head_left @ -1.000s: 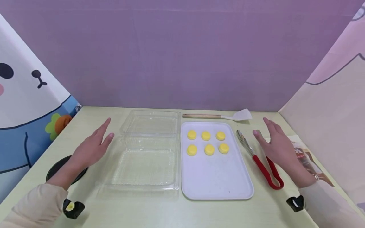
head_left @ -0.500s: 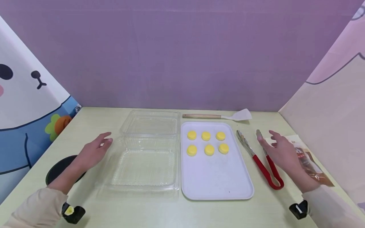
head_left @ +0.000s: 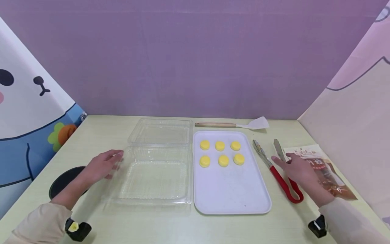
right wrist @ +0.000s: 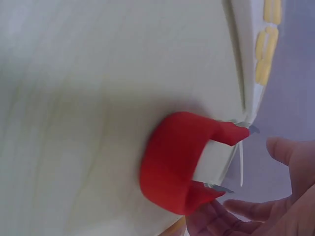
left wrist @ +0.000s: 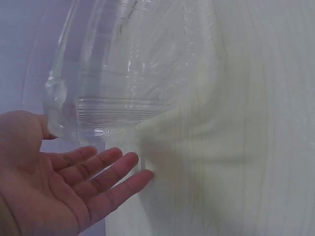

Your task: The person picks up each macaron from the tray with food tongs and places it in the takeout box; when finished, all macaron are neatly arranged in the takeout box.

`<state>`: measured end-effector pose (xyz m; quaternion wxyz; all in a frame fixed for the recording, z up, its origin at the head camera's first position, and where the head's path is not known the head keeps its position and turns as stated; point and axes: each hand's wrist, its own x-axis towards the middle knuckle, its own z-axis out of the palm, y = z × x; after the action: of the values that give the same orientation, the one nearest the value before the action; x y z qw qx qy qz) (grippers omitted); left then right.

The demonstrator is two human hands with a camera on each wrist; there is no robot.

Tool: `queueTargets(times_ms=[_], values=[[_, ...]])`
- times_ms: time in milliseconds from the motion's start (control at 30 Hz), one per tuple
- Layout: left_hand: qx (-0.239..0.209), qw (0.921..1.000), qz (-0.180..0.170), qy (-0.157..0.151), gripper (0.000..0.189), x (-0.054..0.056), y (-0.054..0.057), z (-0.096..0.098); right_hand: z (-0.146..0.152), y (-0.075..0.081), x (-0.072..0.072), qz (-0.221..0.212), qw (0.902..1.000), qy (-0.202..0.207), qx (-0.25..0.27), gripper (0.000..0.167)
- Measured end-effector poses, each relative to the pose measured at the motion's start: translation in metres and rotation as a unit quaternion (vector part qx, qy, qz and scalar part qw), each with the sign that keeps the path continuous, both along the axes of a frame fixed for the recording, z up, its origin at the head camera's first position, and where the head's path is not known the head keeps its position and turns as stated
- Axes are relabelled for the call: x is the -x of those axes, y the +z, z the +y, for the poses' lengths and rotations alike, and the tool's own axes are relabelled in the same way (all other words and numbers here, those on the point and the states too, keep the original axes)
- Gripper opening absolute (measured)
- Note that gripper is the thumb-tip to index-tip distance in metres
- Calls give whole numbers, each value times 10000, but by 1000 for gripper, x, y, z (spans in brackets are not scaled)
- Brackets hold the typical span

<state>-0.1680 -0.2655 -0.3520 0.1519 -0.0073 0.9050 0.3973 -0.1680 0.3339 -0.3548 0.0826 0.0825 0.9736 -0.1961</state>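
My left hand (head_left: 100, 166) is beside the left edge of a clear plastic hinged container (head_left: 153, 200), which lies unfolded with its lid toward the back. In the left wrist view the thumb is right at the container's corner, and the fingers (left wrist: 106, 182) stretch out loosely below it. My right hand (head_left: 300, 171) hovers over red-handled metal tongs (head_left: 280, 181), thumb and fingers spread to either side of one arm. Seen from the right wrist, the tongs' red bend (right wrist: 170, 162) stands on the table with the fingertips close to the lower arm.
A white tray (head_left: 231, 191) with two rows of yellow macarons (head_left: 223, 160) lies between container and tongs. Behind it is a spatula (head_left: 216, 125) with a wooden handle. A printed packet (head_left: 327, 174) lies at right, a black round dish (head_left: 64, 179) at left. Walls border the table.
Both hands have come down toward the table. The left has moved nearer the container's left side, and the right has sunk over the tongs. The objects have stayed put.
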Motion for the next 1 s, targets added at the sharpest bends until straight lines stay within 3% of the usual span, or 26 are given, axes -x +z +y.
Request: queueTargets(times_ms=[267,433,733,1000], values=[[-436,9989,-160,20,66,-1,-1,0,-4,-2,2,-406,9988,-259,90,102],[-598,9979,-242,-11,64,-5,-1,3,-8,-4,1,-527,9979,-369,25,94],[-776,9965,-298,-12,55,-4,-2,3,-7,-7,5,-621,9959,-228,-621,114],[-730,9966,-388,-23,55,-2,-1,4,-9,-8,4,-731,9959,-275,-460,101]])
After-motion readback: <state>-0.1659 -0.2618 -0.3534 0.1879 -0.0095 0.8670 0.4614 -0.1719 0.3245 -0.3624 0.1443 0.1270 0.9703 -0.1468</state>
